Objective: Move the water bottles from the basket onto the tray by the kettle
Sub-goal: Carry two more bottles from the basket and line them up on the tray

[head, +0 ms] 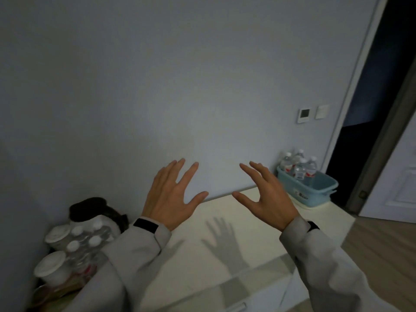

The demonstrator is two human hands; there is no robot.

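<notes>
A light blue basket (315, 189) stands at the far right end of the cream countertop (225, 226) and holds several clear water bottles (300, 170) with red labels. At the left end, a white kettle with a dark lid (90, 210) stands behind several more water bottles (85, 246); the tray beneath them is mostly hidden by my left sleeve. My left hand (171, 197) and my right hand (267, 194) are raised above the middle of the counter, palms away, fingers spread, holding nothing. My right hand is just left of the basket.
Two white lidded cups (56, 237) stand left of the bottles by the kettle. A plain wall rises behind the counter, with a thermostat panel (305, 114) and a switch on it. A dark open doorway (371, 109) and a white door are at the right.
</notes>
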